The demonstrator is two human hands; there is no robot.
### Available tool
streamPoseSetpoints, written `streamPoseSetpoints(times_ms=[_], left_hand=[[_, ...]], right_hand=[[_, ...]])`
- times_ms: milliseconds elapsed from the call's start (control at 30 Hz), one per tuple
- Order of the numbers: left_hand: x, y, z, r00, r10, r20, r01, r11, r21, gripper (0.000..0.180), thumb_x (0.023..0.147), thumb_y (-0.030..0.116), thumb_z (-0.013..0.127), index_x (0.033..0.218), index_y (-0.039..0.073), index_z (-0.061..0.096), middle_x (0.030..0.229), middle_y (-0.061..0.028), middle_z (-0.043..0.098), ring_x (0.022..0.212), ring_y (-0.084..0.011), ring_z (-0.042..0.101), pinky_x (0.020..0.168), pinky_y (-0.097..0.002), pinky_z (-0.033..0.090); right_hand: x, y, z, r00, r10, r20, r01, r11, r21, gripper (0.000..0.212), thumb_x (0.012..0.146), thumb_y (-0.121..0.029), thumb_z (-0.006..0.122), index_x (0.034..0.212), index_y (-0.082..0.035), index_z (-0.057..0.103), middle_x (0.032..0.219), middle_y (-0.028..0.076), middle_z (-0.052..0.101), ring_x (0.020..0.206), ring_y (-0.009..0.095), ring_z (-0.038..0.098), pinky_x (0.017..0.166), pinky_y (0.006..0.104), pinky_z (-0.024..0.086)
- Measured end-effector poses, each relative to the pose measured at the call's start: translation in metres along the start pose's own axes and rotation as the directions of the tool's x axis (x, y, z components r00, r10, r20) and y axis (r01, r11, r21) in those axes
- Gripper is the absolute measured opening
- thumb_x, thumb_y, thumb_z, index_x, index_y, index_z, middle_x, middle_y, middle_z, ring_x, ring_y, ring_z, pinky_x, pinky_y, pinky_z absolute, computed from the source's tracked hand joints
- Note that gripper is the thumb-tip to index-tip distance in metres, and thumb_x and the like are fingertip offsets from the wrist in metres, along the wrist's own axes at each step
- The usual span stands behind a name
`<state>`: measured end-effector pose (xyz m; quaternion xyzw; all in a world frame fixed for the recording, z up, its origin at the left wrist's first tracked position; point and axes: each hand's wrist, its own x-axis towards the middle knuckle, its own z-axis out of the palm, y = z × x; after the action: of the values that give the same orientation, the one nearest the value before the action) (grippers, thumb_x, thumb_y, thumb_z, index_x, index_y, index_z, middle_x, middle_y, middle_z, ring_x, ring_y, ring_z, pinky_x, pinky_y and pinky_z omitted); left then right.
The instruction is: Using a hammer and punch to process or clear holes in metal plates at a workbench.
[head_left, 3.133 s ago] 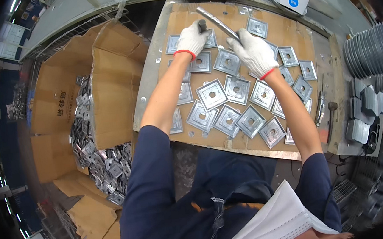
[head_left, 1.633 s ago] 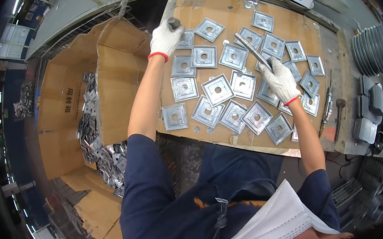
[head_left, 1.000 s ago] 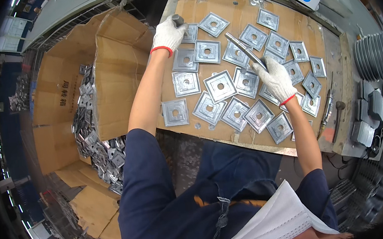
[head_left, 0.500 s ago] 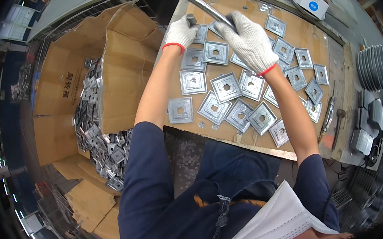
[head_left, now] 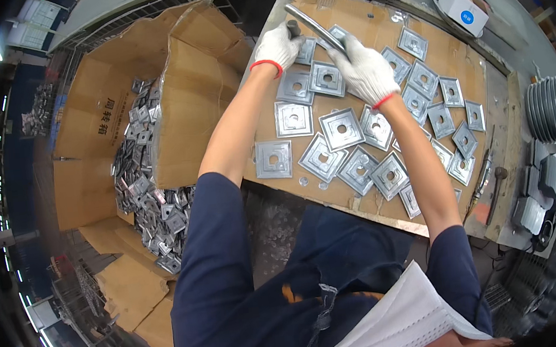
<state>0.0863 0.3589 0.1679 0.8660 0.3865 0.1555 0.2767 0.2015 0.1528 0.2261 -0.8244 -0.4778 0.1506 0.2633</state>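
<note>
My left hand, in a white knit glove with a red cuff, is closed around a short dark metal cylinder at the table's far left. Only the cylinder's upper end shows above the fingers. Gloved the same way, my right hand grips a smooth metal rod. Its free end points to the far left and appears just over or beside the cylinder; contact cannot be made out. Around both hands lie square grey metal plates with central holes, such as a plate between the hands and a plate nearer me.
Cardboard covers the worktable. To the left, a big cardboard box holds many small metal pieces. A hammer-like tool lies at the table's right edge. Beyond are stacked round metal discs and a white carton.
The rod's free end has come down from high at the far left to close by the cylinder. The right hand has lowered with it. The whole view has shifted slightly.
</note>
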Motion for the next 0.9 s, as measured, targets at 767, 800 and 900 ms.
streamPoseSetpoints(times_ms=[767, 800, 900], left_hand=[[-0.007, 0.012, -0.033, 0.998, -0.019, 0.056, 0.027, 0.987, -0.161, 0.032, 0.092, 0.027, 0.077, 0.114, 0.004, 0.073, 0.093, -0.0086, 0.078, 0.086, -0.017, 0.073, 0.085, -0.032, 0.058], [-0.007, 0.011, -0.037, 0.998, -0.014, 0.062, 0.019, 0.997, -0.08, 0.032, 0.092, 0.027, 0.077, 0.115, 0.006, 0.073, 0.094, -0.0092, 0.079, 0.088, -0.0166, 0.074, 0.085, -0.0315, 0.058], [-0.003, 0.014, -0.036, 0.988, 0.067, 0.139, -0.057, 0.996, -0.074, 0.031, 0.092, 0.027, 0.077, 0.116, 0.007, 0.073, 0.096, -0.0089, 0.08, 0.089, -0.0161, 0.074, 0.085, -0.0312, 0.058]], right_hand=[[0.005, 0.038, 0.035, 0.992, -0.058, -0.109, 0.05, 0.996, -0.071, 0.039, 0.108, -0.041, 0.054, 0.115, -0.003, 0.061, 0.087, 0.027, 0.075, 0.083, 0.049, 0.074, 0.077, 0.0594, 0.058], [0.011, 0.033, 0.033, 0.995, -0.039, -0.095, 0.031, 0.996, -0.082, 0.04, 0.107, -0.041, 0.054, 0.114, -0.003, 0.065, 0.088, 0.027, 0.076, 0.086, 0.048, 0.075, 0.078, 0.0577, 0.059], [0.04, 0.046, 0.037, 0.994, -0.113, 0.006, 0.11, 0.961, -0.252, 0.042, 0.107, -0.043, 0.055, 0.112, -0.003, 0.067, 0.088, 0.024, 0.076, 0.088, 0.045, 0.076, 0.079, 0.0556, 0.059]])
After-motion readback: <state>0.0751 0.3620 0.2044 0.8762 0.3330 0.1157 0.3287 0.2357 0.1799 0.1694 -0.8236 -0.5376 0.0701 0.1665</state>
